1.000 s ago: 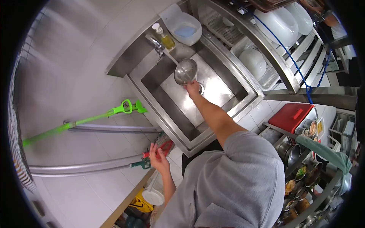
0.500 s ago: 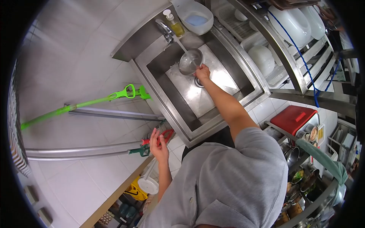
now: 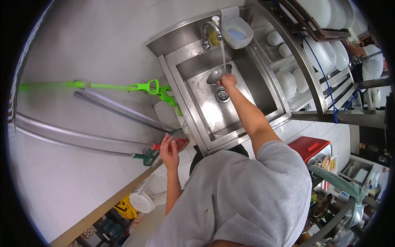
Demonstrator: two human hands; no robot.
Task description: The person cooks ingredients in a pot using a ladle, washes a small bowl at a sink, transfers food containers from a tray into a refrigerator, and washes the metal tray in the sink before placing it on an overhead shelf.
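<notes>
As water [image 3: 223, 52] falls, tilted metal bowl [image 3: 214, 75], long axis slanting up rightward

Pale wall [image 3: 103, 37] took up the left side and upper left, thin tile joints showing lower down. Floor [image 3: 342, 138] was white tile. Metal rack [image 3: 312, 84] with slatted shelves stood right; another metal frame [image 3: 335, 224], lower right, had green cloth [image 3: 337, 179] draped on it. Tan strip [image 3: 103, 208] ran lower left. Lighting bright, whitish.

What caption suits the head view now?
Right grip holding a metal bowl under the running tap of a steel sink.
</notes>
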